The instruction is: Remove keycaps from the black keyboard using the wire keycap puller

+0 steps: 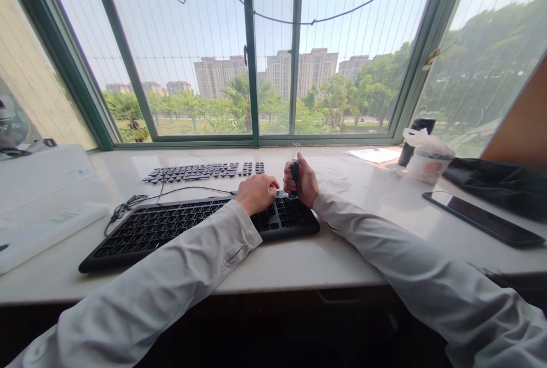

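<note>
A black keyboard (171, 225) with its keycaps off lies on the desk in front of me, its bare sockets showing. My left hand (257, 192) rests on its far edge, right of the middle, with fingers curled over the edge and partly hidden. In my right fist, a black keycap puller (294, 170) stands upright, its thin wire loops pointing up and its lower end close above the number pad. My right hand (304, 181) is wrapped round the puller's body, over the keyboard's right end. Behind the keyboard, the removed keycaps (192, 172) lie in rows.
A cable (128, 204) lies bundled left of the keyboard. White equipment (47, 225) takes up the desk's left side. At right are a phone (478, 217), a bagged cup (427, 160), a dark bottle (412, 143), paper (372, 155) and black cloth (499, 183). Windows rise behind.
</note>
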A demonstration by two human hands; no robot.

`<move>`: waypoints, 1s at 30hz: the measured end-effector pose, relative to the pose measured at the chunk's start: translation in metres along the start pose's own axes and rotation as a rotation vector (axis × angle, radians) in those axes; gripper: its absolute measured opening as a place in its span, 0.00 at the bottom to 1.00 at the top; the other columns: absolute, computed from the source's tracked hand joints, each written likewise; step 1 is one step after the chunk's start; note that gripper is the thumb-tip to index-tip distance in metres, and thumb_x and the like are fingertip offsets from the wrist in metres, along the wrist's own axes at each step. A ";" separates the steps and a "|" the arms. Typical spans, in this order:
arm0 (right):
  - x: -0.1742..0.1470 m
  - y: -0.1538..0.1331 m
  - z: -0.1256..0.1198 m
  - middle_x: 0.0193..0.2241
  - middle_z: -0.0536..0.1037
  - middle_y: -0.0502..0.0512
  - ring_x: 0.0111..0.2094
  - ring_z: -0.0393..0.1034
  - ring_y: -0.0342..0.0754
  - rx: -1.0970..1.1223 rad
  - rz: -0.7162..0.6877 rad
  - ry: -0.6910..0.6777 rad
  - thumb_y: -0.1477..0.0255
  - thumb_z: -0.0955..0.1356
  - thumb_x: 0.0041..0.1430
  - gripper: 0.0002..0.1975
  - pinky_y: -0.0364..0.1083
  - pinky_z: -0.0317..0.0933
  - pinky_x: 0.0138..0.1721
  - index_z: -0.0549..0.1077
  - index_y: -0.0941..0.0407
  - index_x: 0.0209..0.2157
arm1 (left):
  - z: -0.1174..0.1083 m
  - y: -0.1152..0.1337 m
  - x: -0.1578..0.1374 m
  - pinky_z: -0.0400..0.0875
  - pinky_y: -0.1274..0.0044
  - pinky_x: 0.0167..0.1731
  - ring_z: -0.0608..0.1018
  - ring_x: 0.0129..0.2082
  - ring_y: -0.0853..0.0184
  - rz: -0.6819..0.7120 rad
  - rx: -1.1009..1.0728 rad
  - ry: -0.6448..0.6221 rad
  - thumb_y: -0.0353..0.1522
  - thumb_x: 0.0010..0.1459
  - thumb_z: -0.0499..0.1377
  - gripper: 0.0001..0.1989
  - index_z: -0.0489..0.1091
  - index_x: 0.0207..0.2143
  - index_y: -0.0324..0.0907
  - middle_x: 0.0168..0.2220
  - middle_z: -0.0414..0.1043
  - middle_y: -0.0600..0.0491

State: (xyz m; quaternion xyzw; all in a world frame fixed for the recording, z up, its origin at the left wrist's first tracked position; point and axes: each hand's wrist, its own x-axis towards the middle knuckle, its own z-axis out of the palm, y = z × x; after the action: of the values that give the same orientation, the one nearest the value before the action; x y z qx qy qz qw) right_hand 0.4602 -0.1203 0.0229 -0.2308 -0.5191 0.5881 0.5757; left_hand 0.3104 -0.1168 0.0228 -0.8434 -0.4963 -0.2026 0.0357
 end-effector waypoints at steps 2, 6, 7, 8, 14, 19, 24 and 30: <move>0.000 0.000 -0.001 0.09 0.54 0.44 0.10 0.47 0.38 0.007 0.005 -0.002 0.46 0.56 0.59 0.29 0.40 0.46 0.14 0.59 0.55 0.18 | 0.000 0.000 0.000 0.69 0.73 0.40 0.77 0.41 0.63 -0.002 0.001 -0.007 0.34 0.56 0.53 0.14 0.76 0.39 0.53 0.41 0.78 0.57; 0.000 -0.001 -0.002 0.08 0.56 0.44 0.10 0.48 0.39 0.019 0.010 -0.023 0.47 0.56 0.60 0.28 0.41 0.47 0.15 0.60 0.55 0.18 | 0.000 0.000 0.000 0.69 0.73 0.41 0.77 0.41 0.63 0.007 0.004 -0.012 0.33 0.56 0.53 0.14 0.76 0.39 0.53 0.41 0.78 0.56; 0.000 -0.002 -0.003 0.08 0.56 0.45 0.10 0.49 0.39 0.019 0.011 -0.031 0.47 0.56 0.60 0.28 0.41 0.48 0.15 0.61 0.55 0.18 | 0.000 0.001 0.000 0.69 0.73 0.42 0.77 0.41 0.63 0.009 0.006 -0.011 0.33 0.55 0.53 0.14 0.77 0.39 0.53 0.41 0.78 0.56; 0.000 -0.002 -0.003 0.08 0.57 0.45 0.10 0.49 0.39 0.016 0.014 -0.042 0.47 0.56 0.60 0.29 0.41 0.48 0.15 0.61 0.55 0.18 | 0.000 0.001 0.000 0.69 0.73 0.42 0.77 0.41 0.63 0.008 0.007 -0.012 0.33 0.55 0.53 0.14 0.77 0.39 0.53 0.41 0.78 0.56; 0.001 0.000 -0.004 0.09 0.59 0.46 0.11 0.52 0.40 -0.085 0.028 -0.183 0.46 0.57 0.59 0.29 0.41 0.50 0.17 0.65 0.56 0.19 | -0.001 0.003 -0.001 0.70 0.73 0.40 0.78 0.41 0.62 -0.011 0.000 -0.012 0.33 0.54 0.54 0.13 0.77 0.37 0.52 0.41 0.78 0.55; 0.004 0.001 -0.002 0.09 0.59 0.45 0.12 0.51 0.38 -0.219 0.047 -0.220 0.46 0.57 0.59 0.30 0.40 0.48 0.16 0.66 0.57 0.20 | 0.000 0.003 -0.001 0.71 0.73 0.37 0.78 0.39 0.60 -0.018 0.017 0.018 0.35 0.54 0.53 0.13 0.77 0.36 0.50 0.39 0.78 0.54; 0.005 0.002 0.001 0.10 0.58 0.45 0.12 0.50 0.38 -0.298 0.047 -0.202 0.46 0.57 0.59 0.31 0.40 0.47 0.16 0.65 0.57 0.18 | -0.002 0.002 -0.001 0.71 0.73 0.38 0.78 0.40 0.60 -0.029 0.029 -0.010 0.34 0.54 0.54 0.12 0.76 0.37 0.49 0.39 0.78 0.53; 0.004 0.002 0.000 0.10 0.56 0.44 0.12 0.47 0.38 -0.229 0.060 -0.170 0.45 0.57 0.58 0.30 0.40 0.45 0.15 0.64 0.56 0.19 | -0.001 0.000 0.000 0.70 0.74 0.40 0.78 0.41 0.62 -0.046 0.011 -0.017 0.34 0.55 0.54 0.13 0.76 0.39 0.50 0.40 0.78 0.54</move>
State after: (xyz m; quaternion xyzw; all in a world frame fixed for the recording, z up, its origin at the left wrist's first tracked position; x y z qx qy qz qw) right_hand 0.4585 -0.1157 0.0223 -0.2598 -0.6226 0.5595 0.4815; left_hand 0.3102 -0.1169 0.0241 -0.8332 -0.5171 -0.1934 0.0312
